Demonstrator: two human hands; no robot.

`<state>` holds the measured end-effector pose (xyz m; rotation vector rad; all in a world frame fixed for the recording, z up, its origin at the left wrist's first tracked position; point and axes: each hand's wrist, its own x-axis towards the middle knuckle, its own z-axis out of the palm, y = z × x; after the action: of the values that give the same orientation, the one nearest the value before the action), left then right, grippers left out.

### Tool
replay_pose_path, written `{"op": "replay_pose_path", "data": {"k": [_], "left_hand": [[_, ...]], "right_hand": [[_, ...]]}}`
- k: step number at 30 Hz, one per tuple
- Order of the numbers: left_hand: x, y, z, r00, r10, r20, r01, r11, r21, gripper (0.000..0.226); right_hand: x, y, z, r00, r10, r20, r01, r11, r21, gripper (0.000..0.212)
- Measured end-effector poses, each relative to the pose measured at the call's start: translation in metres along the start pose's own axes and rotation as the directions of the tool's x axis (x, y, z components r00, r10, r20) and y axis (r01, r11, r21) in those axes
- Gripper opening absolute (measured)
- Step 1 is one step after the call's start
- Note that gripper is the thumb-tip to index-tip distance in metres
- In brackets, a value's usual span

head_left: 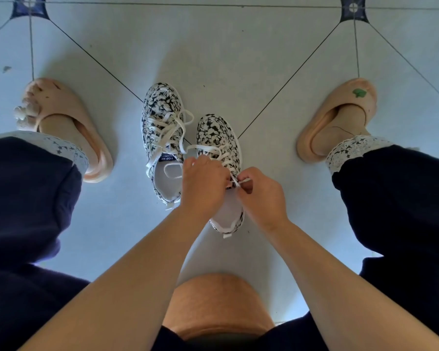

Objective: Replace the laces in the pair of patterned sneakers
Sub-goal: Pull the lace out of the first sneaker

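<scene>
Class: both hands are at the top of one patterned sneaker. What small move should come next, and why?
Probably draw the white lace snug: the left hand and right hand pinch it near the top eyelets of the nearer sneaker, and a slack loop lies across its upper.

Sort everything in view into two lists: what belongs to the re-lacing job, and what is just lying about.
Belongs to the job: sneaker under the hands, white lace held in them, left hand, right hand, second sneaker alongside.

Just about: left slipper and right slipper, both worn; tiled floor.
</scene>
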<state>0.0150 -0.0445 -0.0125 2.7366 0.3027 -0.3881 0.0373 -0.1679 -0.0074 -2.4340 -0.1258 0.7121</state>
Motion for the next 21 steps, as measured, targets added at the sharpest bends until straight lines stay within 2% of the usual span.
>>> {"op": "replay_pose_path", "data": {"k": [1,2,3,4,5,8,10,11,12,13,15,16,18,21], "left_hand": [[0.0,-0.004,-0.004,0.998,-0.061,-0.031,0.06,0.997,-0.047,0.018],[0.0,-0.009,-0.009,0.979,-0.187,-0.076,0.174,0.974,-0.147,0.022],[-0.001,-0.014,-0.016,0.924,-0.371,-0.097,0.329,0.897,-0.296,0.024],[-0.002,-0.02,-0.021,0.842,-0.535,-0.075,0.45,0.772,-0.449,0.024],[-0.003,-0.025,-0.024,0.764,-0.643,-0.054,0.506,0.65,-0.567,0.022],[-0.004,-0.03,-0.028,0.579,-0.815,0.026,0.552,0.368,-0.748,0.017],[0.001,-0.035,-0.035,0.455,-0.889,0.051,0.469,0.19,-0.863,0.019],[0.004,-0.039,-0.038,0.425,-0.903,0.056,0.416,0.14,-0.899,0.02],[0.006,-0.042,-0.041,0.451,-0.891,0.055,0.393,0.143,-0.908,0.022],[0.008,-0.044,-0.043,0.528,-0.848,0.051,0.42,0.208,-0.883,0.02],[0.006,-0.038,-0.039,0.738,-0.672,0.064,0.502,0.484,-0.717,0.016],[0.002,-0.034,-0.033,0.809,-0.583,0.071,0.499,0.619,-0.606,0.013],[-0.007,-0.024,-0.018,0.882,-0.469,0.031,0.433,0.784,-0.444,0.009],[-0.015,-0.007,-0.002,0.954,-0.289,0.076,0.297,0.882,-0.366,0.016]], "right_hand": [[0.001,0.001,-0.001,1.0,0.007,-0.004,-0.006,1.0,0.001,0.016],[0.002,0.002,-0.004,0.999,0.029,-0.013,-0.029,1.0,0.01,0.016],[0.004,0.004,-0.007,0.998,0.06,-0.022,-0.059,0.998,0.029,0.017],[0.005,0.006,-0.009,0.996,0.087,-0.029,-0.086,0.995,0.052,0.017],[0.006,0.008,-0.01,0.994,0.103,-0.033,-0.1,0.992,0.072,0.017],[0.005,0.011,-0.01,0.993,0.119,-0.02,-0.117,0.99,0.082,0.017],[0.006,0.013,-0.01,0.989,0.143,-0.023,-0.141,0.986,0.088,0.017],[0.007,0.016,-0.011,0.988,0.155,-0.025,-0.153,0.985,0.085,0.016],[0.008,0.018,-0.011,0.986,0.163,-0.022,-0.161,0.984,0.079,0.016],[0.008,0.019,-0.011,0.986,0.166,-0.013,-0.165,0.984,0.073,0.017],[0.007,0.019,-0.008,0.988,0.156,0.004,-0.156,0.986,0.058,0.018],[0.006,0.018,-0.007,0.989,0.151,0.007,-0.151,0.987,0.048,0.019],[0.006,0.017,-0.007,0.988,0.151,0.013,-0.151,0.987,0.047,0.021],[0.008,0.018,-0.008,0.993,0.111,0.035,-0.112,0.994,0.01,0.032]]}}
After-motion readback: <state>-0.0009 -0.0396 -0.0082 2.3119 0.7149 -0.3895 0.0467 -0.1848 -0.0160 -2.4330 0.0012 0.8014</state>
